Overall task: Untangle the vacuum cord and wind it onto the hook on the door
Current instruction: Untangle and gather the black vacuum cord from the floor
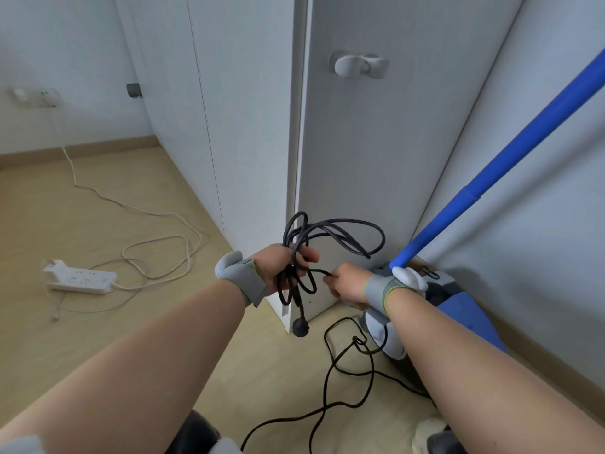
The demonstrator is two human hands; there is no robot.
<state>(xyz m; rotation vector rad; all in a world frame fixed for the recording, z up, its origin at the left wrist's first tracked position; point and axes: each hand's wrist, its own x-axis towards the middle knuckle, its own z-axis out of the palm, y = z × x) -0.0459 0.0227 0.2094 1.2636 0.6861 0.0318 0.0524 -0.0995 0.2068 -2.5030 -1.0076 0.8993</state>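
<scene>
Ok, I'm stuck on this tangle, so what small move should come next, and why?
Probably draw the strand pinched by the right hand out through the loops bunched in the left hand. The vacuum cord is still a loose knot there, its plug dangles below, more cord lies crossed on the floor, and the hook on the door is bare.

White walls (82, 44), pale wood floor (108, 191), white power strip (82, 280).
</scene>
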